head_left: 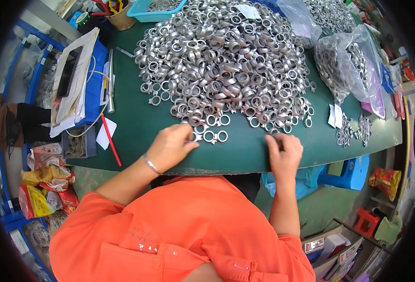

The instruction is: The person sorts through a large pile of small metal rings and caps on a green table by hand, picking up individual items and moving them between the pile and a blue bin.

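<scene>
Head view: our left hand [171,146] by metal rings [226,70], right hand [285,153] apart, grips unclear; counter [242,154] bare between, along its near edge.

Heap of grey metal rings [226,61] fills upper centre, on green tabletop [240,150]. Person in orange shirt [179,221], lower centre. Left hand [173,144], left of centre, has fingertips at the heap's lower edge, beside loose rings [209,136]. Right hand [285,150], right of centre, fingers bent, just below heap; contact unclear. Red stick [111,141] at left; blue stool [351,174], right.
</scene>
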A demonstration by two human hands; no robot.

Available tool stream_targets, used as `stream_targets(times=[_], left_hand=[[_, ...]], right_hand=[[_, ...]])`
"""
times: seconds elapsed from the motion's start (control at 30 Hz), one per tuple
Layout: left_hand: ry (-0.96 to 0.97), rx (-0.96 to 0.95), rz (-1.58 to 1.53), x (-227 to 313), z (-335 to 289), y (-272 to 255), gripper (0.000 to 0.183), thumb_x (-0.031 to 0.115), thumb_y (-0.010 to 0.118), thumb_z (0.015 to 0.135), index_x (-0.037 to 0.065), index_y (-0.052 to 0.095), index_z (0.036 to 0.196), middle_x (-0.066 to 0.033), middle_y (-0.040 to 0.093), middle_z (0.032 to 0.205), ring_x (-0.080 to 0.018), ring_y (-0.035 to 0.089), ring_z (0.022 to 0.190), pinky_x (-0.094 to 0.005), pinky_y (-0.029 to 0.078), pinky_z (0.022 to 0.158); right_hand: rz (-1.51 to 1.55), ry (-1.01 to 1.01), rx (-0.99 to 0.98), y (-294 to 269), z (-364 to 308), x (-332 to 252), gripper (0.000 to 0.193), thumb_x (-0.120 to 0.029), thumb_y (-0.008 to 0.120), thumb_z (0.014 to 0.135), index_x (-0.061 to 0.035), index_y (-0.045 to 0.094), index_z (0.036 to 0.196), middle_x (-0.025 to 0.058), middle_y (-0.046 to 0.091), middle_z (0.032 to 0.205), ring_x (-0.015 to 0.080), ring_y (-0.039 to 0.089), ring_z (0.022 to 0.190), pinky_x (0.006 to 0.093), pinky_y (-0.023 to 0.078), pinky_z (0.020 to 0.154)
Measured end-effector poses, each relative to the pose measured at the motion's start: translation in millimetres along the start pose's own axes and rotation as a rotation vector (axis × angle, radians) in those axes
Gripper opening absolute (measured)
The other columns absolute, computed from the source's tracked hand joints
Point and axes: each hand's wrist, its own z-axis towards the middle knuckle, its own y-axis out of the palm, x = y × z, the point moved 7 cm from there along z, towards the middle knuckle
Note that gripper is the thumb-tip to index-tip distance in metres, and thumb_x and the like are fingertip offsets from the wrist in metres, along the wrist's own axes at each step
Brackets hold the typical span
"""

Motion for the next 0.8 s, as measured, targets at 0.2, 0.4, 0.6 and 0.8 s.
stream_targets(times=[0.2,0.4,0.6,0.8], left_hand=[[0.1,0.092,-0.157,23,19,15,0.019,0.007,0.071,0.072,0.0,0.054,0.075,-0.0089,0.056,0.069,-0.0199,0.056,0.059,-0.0292,0.046,0.053],[-0.001,-0.19,-0.734,42,29,24,0.01,0.004,0.068,0.077,0.0,0.064,0.084,-0.0026,0.058,0.077,-0.0083,0.056,0.071,-0.0223,0.045,0.062],[-0.024,-0.282,-1.081,49,23,38,0.012,-0.002,0.066,0.078,0.0,0.064,0.089,-0.0039,0.057,0.09,-0.011,0.056,0.082,-0.0226,0.047,0.074],[0.12,-0.173,-0.933,56,19,20,0.011,-0.002,0.066,0.077,0.001,0.064,0.087,-0.0044,0.058,0.087,-0.011,0.057,0.081,-0.0228,0.048,0.071]], right_hand=[[0.11,0.012,0.06,2,4,-5,0.017,-0.011,0.074,0.069,-0.0038,0.058,0.068,0.0062,0.051,0.059,0.0218,0.049,0.056,0.0339,0.038,0.055],[0.859,0.151,-0.185,19,-14,-36,0.01,0.001,0.069,0.072,0.001,0.063,0.08,0.0077,0.064,0.076,0.0168,0.059,0.067,0.0257,0.045,0.062],[0.682,-0.218,-0.081,14,-11,-74,0.017,0.008,0.068,0.066,-0.0003,0.06,0.08,0.0111,0.064,0.082,0.0227,0.061,0.071,0.0291,0.048,0.065],[1.22,0.295,-0.191,35,-15,-57,0.011,0.007,0.048,0.086,0.004,0.053,0.095,0.0124,0.062,0.088,0.018,0.061,0.077,0.0275,0.051,0.069]])
